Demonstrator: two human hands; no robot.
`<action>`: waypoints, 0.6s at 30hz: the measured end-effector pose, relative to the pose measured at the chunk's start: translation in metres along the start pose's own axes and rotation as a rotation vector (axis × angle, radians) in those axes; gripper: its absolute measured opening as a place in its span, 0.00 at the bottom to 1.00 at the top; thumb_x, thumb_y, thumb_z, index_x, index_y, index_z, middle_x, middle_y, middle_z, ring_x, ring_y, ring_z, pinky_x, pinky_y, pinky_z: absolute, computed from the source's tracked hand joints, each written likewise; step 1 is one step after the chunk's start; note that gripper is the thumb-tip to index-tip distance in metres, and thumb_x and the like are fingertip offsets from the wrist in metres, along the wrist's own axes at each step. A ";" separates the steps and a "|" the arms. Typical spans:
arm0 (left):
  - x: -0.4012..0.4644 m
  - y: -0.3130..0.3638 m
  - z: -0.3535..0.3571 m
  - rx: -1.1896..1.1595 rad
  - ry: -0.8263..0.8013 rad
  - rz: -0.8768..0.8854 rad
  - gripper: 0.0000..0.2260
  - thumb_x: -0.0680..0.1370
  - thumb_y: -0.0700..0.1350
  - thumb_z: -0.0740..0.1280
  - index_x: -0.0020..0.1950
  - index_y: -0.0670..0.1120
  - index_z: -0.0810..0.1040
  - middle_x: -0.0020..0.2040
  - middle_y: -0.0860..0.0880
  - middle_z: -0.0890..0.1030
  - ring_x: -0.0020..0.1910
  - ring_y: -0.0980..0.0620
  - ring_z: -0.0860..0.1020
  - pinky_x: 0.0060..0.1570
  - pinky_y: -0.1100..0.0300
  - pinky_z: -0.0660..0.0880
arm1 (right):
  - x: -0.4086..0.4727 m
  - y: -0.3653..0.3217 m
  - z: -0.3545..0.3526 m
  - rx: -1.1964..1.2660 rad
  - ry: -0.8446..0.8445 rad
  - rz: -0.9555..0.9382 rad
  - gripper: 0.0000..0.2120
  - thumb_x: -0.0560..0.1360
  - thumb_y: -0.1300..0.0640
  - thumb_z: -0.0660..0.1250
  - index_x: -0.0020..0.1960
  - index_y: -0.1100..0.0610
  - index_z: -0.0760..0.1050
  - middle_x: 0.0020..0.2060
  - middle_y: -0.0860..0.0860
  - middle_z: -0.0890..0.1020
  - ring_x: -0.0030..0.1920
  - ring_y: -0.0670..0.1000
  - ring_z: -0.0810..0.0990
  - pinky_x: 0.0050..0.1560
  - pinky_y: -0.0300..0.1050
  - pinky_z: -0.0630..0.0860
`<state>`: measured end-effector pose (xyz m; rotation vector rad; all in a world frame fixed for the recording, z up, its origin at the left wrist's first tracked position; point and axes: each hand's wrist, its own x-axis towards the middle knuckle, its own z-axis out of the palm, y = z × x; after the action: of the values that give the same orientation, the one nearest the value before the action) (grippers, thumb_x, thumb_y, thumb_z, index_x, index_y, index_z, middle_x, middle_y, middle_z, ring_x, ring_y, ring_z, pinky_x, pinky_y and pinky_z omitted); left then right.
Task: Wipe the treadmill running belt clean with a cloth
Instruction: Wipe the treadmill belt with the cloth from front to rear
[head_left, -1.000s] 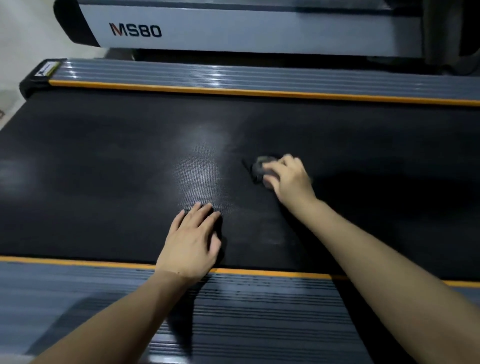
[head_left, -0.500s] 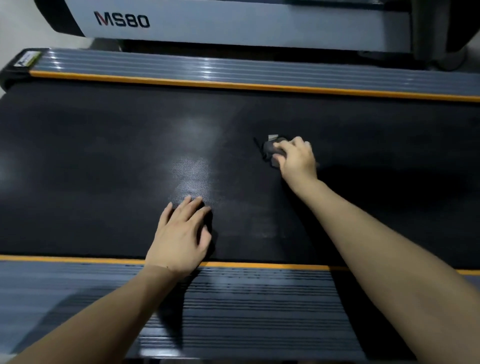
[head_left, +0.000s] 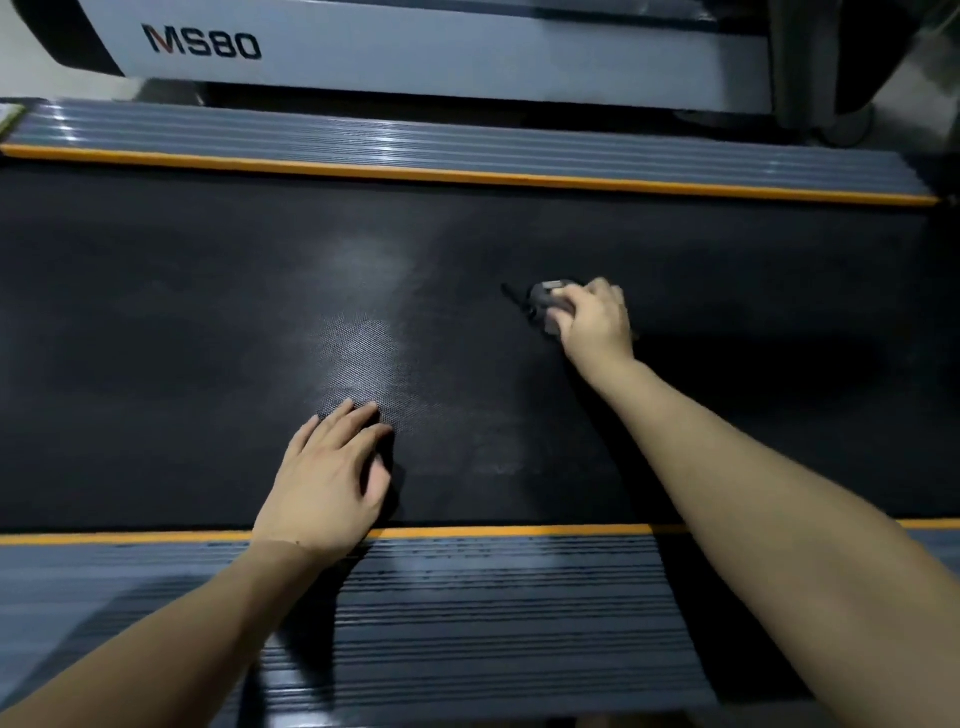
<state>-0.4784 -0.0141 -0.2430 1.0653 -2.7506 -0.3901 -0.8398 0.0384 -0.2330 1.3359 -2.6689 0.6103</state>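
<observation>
Under both your arms lies the wide black textured running belt (head_left: 208, 322), stretching well past each hand to either side, and most of it looks unwiped in this light, though I cannot tell clean from dusty with any certainty. Beyond your fingertips runs the far ribbed grey side rail with its orange edge strip (head_left: 467, 156); under your forearms sits the matching near rail (head_left: 493, 623). Keep your strokes between those two orange lines, and carry each one right up to the strip so no margin is skipped.

Your left hand (head_left: 324, 478) is spread flat and empty, palm down on the belt just ahead of the near orange strip. Judging by its position it serves as your brace, so lean on it and let it steady you as you reach.

Your right hand (head_left: 592, 322) is curled tightly around a small bunched dark grey cloth (head_left: 545, 301), which pokes out past your fingertips and presses on the belt about midway across. The wad looks very compact; opening it out under a flatter palm would cover more belt per pass. Work in overlapping lanes, pulling toward yourself, with even pressure.
</observation>
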 end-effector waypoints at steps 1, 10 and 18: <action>0.000 0.000 0.000 -0.006 0.001 -0.002 0.23 0.78 0.53 0.53 0.68 0.50 0.79 0.74 0.51 0.74 0.78 0.51 0.64 0.78 0.50 0.56 | -0.001 -0.003 -0.001 0.011 -0.003 0.029 0.09 0.74 0.52 0.69 0.53 0.54 0.81 0.49 0.56 0.75 0.53 0.60 0.72 0.54 0.53 0.74; 0.001 -0.001 0.000 -0.021 -0.017 -0.008 0.24 0.77 0.54 0.52 0.66 0.51 0.80 0.74 0.51 0.74 0.78 0.51 0.64 0.78 0.48 0.57 | -0.133 0.007 -0.034 0.094 -0.041 -0.114 0.13 0.71 0.59 0.76 0.55 0.54 0.83 0.48 0.53 0.77 0.50 0.55 0.74 0.51 0.45 0.73; 0.002 -0.006 0.003 -0.037 -0.001 -0.024 0.22 0.76 0.51 0.55 0.66 0.51 0.79 0.74 0.51 0.73 0.77 0.52 0.65 0.78 0.48 0.58 | -0.031 0.010 -0.009 0.085 0.006 0.092 0.09 0.75 0.53 0.70 0.53 0.54 0.81 0.52 0.55 0.73 0.55 0.58 0.71 0.57 0.51 0.73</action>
<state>-0.4775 -0.0191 -0.2475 1.0901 -2.7234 -0.4428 -0.8290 0.0704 -0.2360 1.2345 -2.7413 0.7438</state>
